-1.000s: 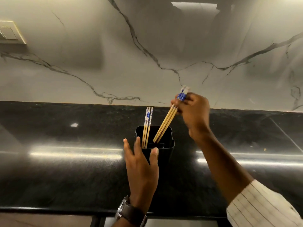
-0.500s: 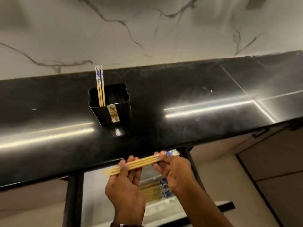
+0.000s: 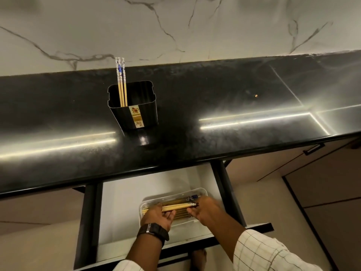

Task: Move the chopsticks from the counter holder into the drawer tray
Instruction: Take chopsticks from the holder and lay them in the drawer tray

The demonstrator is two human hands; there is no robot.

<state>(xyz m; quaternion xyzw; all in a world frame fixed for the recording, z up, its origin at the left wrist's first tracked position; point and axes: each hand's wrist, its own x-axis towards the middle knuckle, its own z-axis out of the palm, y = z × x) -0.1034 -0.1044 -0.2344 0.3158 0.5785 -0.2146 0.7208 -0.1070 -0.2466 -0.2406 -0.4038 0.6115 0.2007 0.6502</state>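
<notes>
laying a bundle of chopsticks into the drawer tray

glossy black stone counter [image 3: 214,118] well above the fingers, open white drawer [image 3: 121,202] around them, clear plastic tray [image 3: 203,191] right under. left hand [image 3: 159,217] and right hand [image 3: 207,211] each pinch an end of the wooden chopsticks with blue-patterned tops [image 3: 175,207], just over the ones already in. uneven release could roll them askew. black metal holder [image 3: 134,106] has three left; its gold label is too small to read.
</notes>
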